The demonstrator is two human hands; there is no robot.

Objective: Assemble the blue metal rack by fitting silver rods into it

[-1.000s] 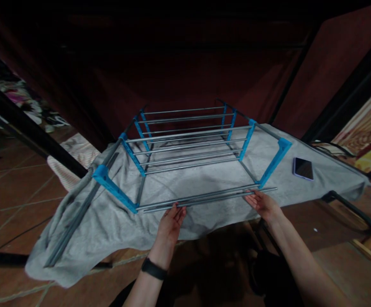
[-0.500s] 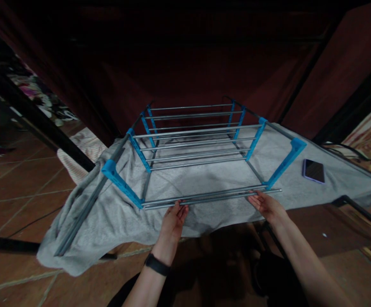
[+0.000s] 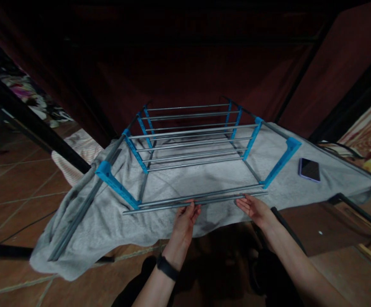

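Note:
A loose grey metal rod (image 3: 217, 199) lies along the near edge of a rack (image 3: 191, 133) with blue plastic brackets and several metal bars. My left hand (image 3: 187, 215) has its fingers closed on the rod near its middle. Farther right, my right hand (image 3: 252, 209) pinches the same rod between thumb and fingers. The rod's left end sticks out past the near left blue bracket (image 3: 118, 185). Its right end reaches just beyond the foot of the near right blue bracket (image 3: 281, 164). A fixed bar joins those two brackets just behind the rod.
The rack rests on a grey cloth (image 3: 86, 256) draped over a low surface. To the right lies a phone (image 3: 309, 169). More grey tubes (image 3: 73, 230) lie at the left. A dark reddish panel (image 3: 179, 68) stands behind, and tiled floor (image 3: 15, 204) shows at left.
Held in both hands, the rod has slid to the left along the rack's front, so its left end now extends past the left bracket. The view has shifted slightly.

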